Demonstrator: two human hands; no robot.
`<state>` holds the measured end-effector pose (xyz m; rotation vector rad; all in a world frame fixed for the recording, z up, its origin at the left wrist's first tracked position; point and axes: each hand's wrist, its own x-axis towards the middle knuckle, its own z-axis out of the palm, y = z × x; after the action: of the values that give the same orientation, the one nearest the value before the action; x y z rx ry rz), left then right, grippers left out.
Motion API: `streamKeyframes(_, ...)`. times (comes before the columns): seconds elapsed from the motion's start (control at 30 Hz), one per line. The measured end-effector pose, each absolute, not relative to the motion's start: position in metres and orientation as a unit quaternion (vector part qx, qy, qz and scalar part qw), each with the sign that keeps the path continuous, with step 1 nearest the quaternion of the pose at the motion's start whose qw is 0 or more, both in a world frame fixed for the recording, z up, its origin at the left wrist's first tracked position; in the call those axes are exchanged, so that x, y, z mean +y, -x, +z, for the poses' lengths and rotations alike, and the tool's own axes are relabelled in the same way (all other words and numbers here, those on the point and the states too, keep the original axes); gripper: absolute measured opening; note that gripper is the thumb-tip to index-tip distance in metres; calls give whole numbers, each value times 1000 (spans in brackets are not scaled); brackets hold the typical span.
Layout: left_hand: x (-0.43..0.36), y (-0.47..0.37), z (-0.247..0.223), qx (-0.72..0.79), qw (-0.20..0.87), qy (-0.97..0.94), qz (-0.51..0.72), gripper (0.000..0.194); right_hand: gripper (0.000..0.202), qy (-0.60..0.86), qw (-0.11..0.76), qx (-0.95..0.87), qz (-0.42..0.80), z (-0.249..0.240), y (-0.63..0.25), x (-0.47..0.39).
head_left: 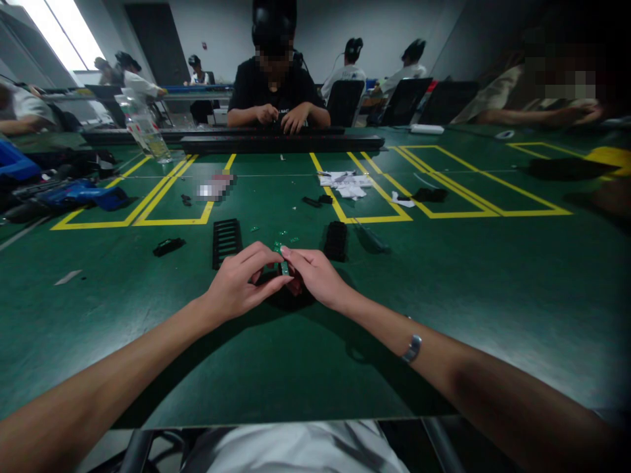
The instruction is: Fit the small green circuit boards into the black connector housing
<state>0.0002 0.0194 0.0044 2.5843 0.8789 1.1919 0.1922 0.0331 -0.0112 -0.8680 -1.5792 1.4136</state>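
- hands meet at the middle of the desk [444, 289], close in front of the person: left hand [236, 284] and right hand [318, 276] fingertip to fingertip.
- left grip: thumb and fingers pinched closed around a small green part [284, 267], which sits right between the two hands, just above a dark piece [290, 297] lying under them.
- right grip: fingers curled closed onto the same green part from the other side; a reddish bit shows beneath the right palm, too hidden to name.
- step in hand, as a judgement: the small green part is being seated or aligned on the dark piece, both hands steadying it.
- next move would call for fine fingertip pressure and keeping the part square, since it is tiny and partly covered by the fingers.
- just beyond the left grip lies a black slotted tray [226, 242]; just beyond the right grip a black block [336, 240]; between them, loose green bits [282, 234] scattered on the desk.
- farther off beyond the grips: white paper scraps [348, 184], a water bottle [145, 131] to the left, a long black bar [280, 143] across the desk.
- another person [276, 92] sits opposite, their own hands busy near that bar; more people sit farther back.
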Motion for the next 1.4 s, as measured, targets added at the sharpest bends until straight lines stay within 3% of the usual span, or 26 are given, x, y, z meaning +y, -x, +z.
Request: streamKeyframes(1.4,19,0,5,285,104,-862,406,27,48,345,414,-614,577,-16,-192,36)
